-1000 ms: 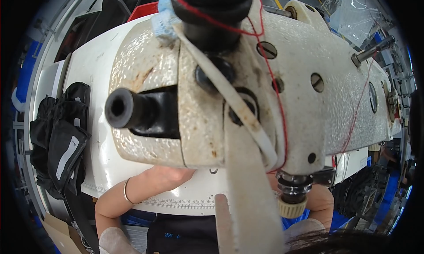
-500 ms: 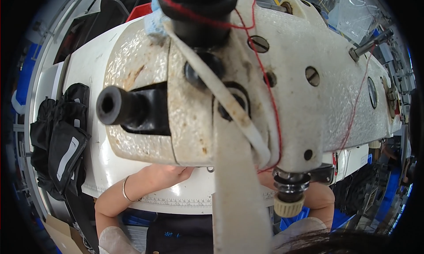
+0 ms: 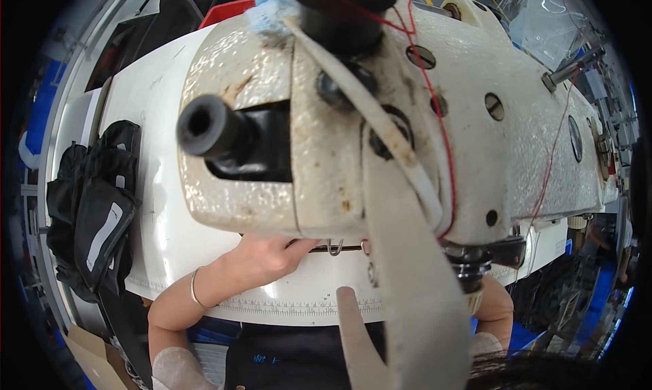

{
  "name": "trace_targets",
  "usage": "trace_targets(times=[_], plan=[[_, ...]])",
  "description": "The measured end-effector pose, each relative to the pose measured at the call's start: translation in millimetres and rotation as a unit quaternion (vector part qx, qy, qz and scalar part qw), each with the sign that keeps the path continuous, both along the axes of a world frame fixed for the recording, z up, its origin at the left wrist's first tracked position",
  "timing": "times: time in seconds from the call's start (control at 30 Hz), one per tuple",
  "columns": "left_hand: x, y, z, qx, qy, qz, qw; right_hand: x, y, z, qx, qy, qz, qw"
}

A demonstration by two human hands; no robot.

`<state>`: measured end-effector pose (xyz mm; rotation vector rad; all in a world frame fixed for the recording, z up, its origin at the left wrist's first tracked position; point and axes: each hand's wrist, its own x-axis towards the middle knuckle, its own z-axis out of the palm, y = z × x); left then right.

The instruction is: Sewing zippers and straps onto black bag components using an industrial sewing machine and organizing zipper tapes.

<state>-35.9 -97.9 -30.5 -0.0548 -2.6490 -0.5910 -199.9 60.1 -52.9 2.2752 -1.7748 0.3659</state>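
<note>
a cream industrial sewing machine head (image 3: 421, 118) fills the view, directly above both hands and hiding most of them. under it the white machine table (image 3: 156, 207) spreads out to the left of the hands. a heap of black fabric pieces (image 3: 92, 213) lies on the table well left of the left hand, one piece bearing a pale rectangular label. the left hand (image 3: 272, 257), bracelet at the wrist, reaches under the machine head, fingers loosely curled; what they grip cannot be told. the right hand (image 3: 492, 302) is mostly hidden behind the machine, its state unclear.
</note>
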Motion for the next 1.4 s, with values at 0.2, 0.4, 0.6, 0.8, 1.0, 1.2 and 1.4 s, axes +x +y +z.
trace_targets(times=[0.2,0.4,0.6,0.8,1.0,1.2,1.4], plan=[[-1.5,0.4,2.4,-0.032,0.023,-0.003,0.999,1.3,-4.2,11.7,0.074,-0.164,-0.033,0.983],[-3.5,0.0,-0.4,-0.05,0.039,-0.014,0.998,0.1,-9.9,12.2,0.271,-0.309,-0.105,0.906],[-3.3,-3.5,-3.3,-0.071,0.014,-0.018,0.997,-1.2,-17.2,-5.4,0.172,-0.381,-0.106,0.902],[-12.9,-18.6,1.4,-0.075,0.013,0.066,0.995,-5.6,-16.0,-25.4,-0.043,-0.13,-0.087,0.987],[-14.2,-23.7,5.0,-0.078,0.052,0.065,0.993,-10.8,-23.2,-19.6,-0.09,-0.036,0.008,0.995],[-21.9,-20.4,21.0,-0.058,0.025,0.105,0.992,-3.6,-25.8,12.4,-0.055,-0.134,-0.023,0.989],[-14.3,1.4,54.5,-0.139,-0.194,0.155,0.959,23.6,-17.6,34.6,-0.06,-0.351,-0.015,0.934]])
